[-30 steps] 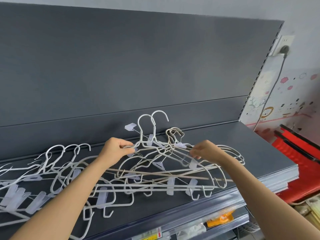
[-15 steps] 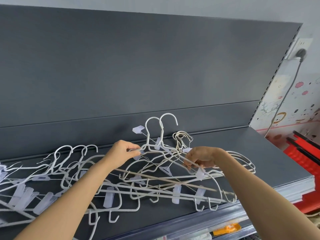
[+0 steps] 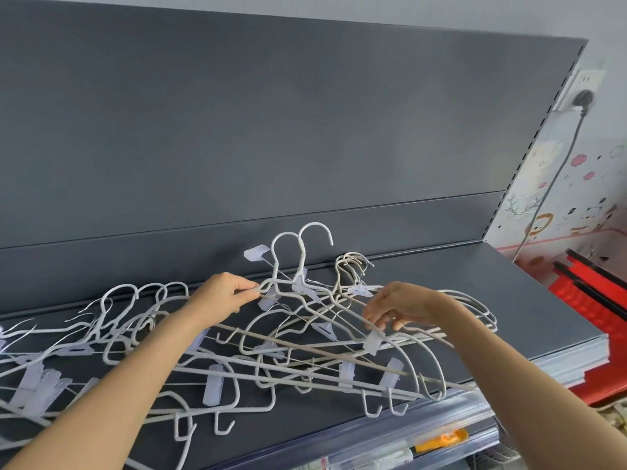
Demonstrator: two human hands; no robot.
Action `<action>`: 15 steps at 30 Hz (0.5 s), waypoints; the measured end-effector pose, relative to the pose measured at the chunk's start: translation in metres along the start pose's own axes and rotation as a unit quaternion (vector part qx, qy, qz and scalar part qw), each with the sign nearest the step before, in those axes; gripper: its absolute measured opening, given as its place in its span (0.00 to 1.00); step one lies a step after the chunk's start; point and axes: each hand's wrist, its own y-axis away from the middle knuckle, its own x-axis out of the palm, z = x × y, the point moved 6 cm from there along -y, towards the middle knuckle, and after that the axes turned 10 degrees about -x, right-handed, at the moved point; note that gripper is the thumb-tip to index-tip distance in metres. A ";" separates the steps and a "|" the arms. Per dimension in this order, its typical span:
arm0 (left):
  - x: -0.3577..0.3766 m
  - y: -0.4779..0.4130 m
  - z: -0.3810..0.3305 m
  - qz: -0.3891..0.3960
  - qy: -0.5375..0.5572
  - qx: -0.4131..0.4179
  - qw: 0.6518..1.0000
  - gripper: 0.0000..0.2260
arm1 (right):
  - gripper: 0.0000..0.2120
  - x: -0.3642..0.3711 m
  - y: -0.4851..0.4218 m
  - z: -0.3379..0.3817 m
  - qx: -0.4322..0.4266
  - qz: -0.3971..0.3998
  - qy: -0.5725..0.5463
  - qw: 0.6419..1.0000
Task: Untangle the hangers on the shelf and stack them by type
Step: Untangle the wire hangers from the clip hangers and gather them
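So the tangle of hangers (image 3: 305, 337) is lying on the dark grey shelf (image 3: 515, 300), spread from dead centre down toward 5 o'clock. It's all thin wire stuff. Two white hooks (image 3: 305, 239) stick up at 12 o'clock of the heap, and a bunch of beige hooks (image 3: 353, 266) sits just right of them. Pale see-through clips (image 3: 346, 371) are dotted along the bars. The wires cross so much I honestly can't tell which bar goes with which hook.

The left hand (image 3: 224, 293) is at 9 o'clock of the tangle, grip pinched on a white shoulder wire just below the neck. The right hand (image 3: 397, 308) is at 3 o'clock with its fingers curled down round the beige wires and a clip right under the fingertips. That grip is grasping wire, but which hanger it is, no idea.

A second heap (image 3: 84, 344) of white hangers lies at 8 o'clock, partly behind the left forearm and cut off by the frame edge.

Behind it all is the grey back panel (image 3: 271, 130). At 2 o'clock there's a wall socket (image 3: 583, 86) with a plug in it. At 3 o'clock is a red crate (image 3: 597, 300), cropped. Something orange (image 3: 441, 444) shows below the shelf at 5 o'clock, too blurry to name.
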 end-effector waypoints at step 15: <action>0.007 0.010 -0.011 -0.099 -0.043 0.026 0.994 0.09 | 0.08 -0.011 0.061 -0.014 -0.042 -0.140 0.032 0.989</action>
